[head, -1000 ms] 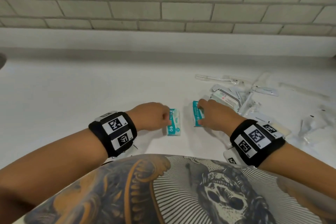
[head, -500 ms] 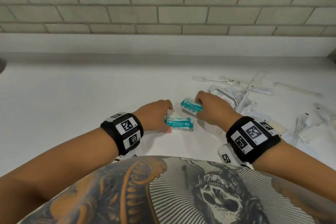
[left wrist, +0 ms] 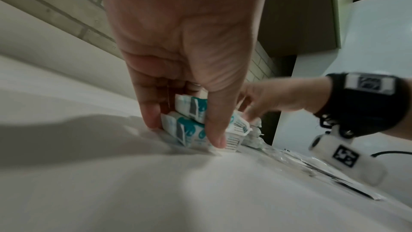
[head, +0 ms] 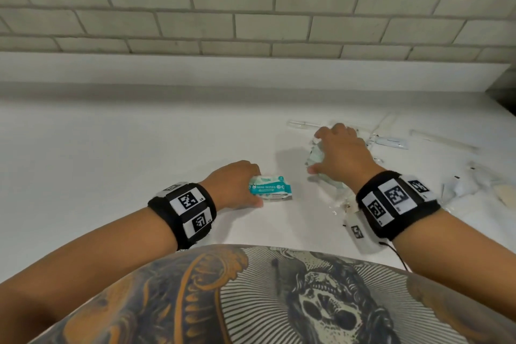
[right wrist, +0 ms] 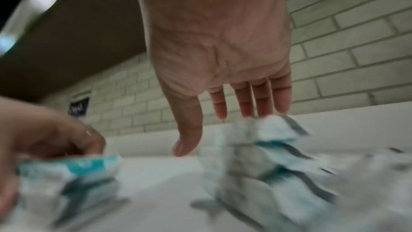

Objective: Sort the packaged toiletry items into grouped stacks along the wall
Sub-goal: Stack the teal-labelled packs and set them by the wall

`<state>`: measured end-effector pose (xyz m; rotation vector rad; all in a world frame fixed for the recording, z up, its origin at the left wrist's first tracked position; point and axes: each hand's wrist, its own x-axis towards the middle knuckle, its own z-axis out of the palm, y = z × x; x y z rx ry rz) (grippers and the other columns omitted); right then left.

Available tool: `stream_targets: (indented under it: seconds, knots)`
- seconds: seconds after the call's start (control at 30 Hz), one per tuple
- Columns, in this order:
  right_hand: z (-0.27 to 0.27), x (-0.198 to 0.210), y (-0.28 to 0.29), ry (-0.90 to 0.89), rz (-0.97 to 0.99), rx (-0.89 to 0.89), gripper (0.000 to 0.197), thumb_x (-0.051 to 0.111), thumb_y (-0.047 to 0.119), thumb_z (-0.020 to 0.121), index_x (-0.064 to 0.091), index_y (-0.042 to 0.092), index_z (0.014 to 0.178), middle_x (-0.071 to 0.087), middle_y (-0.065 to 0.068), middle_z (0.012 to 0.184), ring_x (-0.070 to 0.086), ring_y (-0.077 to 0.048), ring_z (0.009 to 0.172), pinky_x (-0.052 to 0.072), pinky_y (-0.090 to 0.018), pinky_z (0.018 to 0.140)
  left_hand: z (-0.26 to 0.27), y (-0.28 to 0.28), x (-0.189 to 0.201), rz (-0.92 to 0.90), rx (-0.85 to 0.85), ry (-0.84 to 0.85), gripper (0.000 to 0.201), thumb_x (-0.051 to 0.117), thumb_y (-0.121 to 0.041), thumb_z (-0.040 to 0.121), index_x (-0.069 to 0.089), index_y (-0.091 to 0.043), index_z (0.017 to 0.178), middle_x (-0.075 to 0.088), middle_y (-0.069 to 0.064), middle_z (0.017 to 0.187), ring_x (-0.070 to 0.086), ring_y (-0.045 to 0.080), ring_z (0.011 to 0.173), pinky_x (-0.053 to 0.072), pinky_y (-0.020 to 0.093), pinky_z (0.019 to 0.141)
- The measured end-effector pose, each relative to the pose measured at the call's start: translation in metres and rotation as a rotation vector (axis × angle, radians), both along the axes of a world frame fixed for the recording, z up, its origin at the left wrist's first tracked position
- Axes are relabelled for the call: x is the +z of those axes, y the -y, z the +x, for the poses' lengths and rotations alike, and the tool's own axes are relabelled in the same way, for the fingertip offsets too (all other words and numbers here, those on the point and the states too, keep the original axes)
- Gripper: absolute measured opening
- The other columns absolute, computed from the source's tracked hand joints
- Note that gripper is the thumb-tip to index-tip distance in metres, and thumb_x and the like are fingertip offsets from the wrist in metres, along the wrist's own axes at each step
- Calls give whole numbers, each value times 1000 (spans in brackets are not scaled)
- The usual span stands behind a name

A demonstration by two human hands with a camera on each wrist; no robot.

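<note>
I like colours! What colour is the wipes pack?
Teal and white wipes pack, clearest in the head view.

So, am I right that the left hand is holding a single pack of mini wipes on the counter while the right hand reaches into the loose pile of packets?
Not quite: the left hand holds two mini wipes packs, one stacked on the other, as the left wrist view shows. The rest stands: they sit on the counter, and the right hand reaches into the loose pile of packets.

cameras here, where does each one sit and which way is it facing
Head: looks forward and down at the white counter; both forearms show.
Left wrist: looks along the left hand gripping two stacked teal-and-white wipes packs.
Right wrist: looks along the open right hand over blurred packets.
Shared: all three show the wipes packs.
</note>
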<state>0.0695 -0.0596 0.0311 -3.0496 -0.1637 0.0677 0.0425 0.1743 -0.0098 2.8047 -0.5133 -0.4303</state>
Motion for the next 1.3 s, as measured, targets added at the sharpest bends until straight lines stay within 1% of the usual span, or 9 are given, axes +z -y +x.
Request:
stream_targets:
  seconds: [0.13,0.23,0.43,0.63,0.8,0.93,1.07,1.2,1.3]
  knots:
    - [7,-6,15,-30,-1,17,44,74,24,74,46,19,107,58,-5,103,49,-23,94,43,-32,76,0,-2,-1,-22,25,2,42,72,-43,74,54,-23,106,52,-7,96,54,13,87,45,26,71]
    - [2,9,2,-20,299,47,23,66,28,85,51,19,100,60,0,88,56,-21,82,42,-29,63,-1,-4,-2,-51,48,-16,43,73,-42,72,54,-24,107,55,-6,102,55,11,87,45,24,69]
    - [-7,13,-35,-465,644,91,26,75,30,81,69,14,102,68,1,91,63,-13,81,48,-23,63,-3,-4,2,-200,105,-60,76,80,-38,67,42,-23,132,59,-4,118,59,13,95,49,26,79]
    - [0,1,-43,-434,620,44,20,78,26,78,65,11,83,70,-4,86,63,-15,75,53,-27,61,-5,-5,1,-196,118,-71,81,79,-38,67,34,-27,133,64,-3,117,63,15,94,52,30,81]
    - [-3,2,-58,-354,605,132,17,75,15,81,73,11,97,66,6,85,60,-11,79,50,-22,70,-3,-4,0,-191,114,-58,97,80,-37,67,20,-27,143,65,0,115,64,17,95,53,32,84]
    - [-3,0,-53,-253,634,103,29,72,26,84,64,20,112,63,3,101,62,-16,91,53,-31,83,-8,-6,4,-316,124,-117,110,84,-39,65,12,-32,148,55,-3,129,59,13,104,50,28,93]
    - [7,10,-9,10,384,6,44,71,40,82,59,23,120,56,-1,117,54,-19,106,46,-34,89,-9,-10,10,-256,93,-89,72,75,-51,74,44,-26,135,54,-5,126,57,11,105,49,30,93]
    - [8,-4,21,-227,-125,12,84,83,42,64,40,23,135,49,-7,125,45,-27,116,42,-42,95,-5,-9,11,-155,74,-51,42,71,-48,79,60,-19,109,61,-2,106,58,15,91,49,30,79]
    - [6,-7,24,-191,-109,70,71,83,26,67,44,21,126,54,-5,114,50,-22,102,43,-31,79,-3,-8,12,-149,81,-55,41,72,-47,79,61,-19,106,63,-2,103,60,16,90,50,32,78]
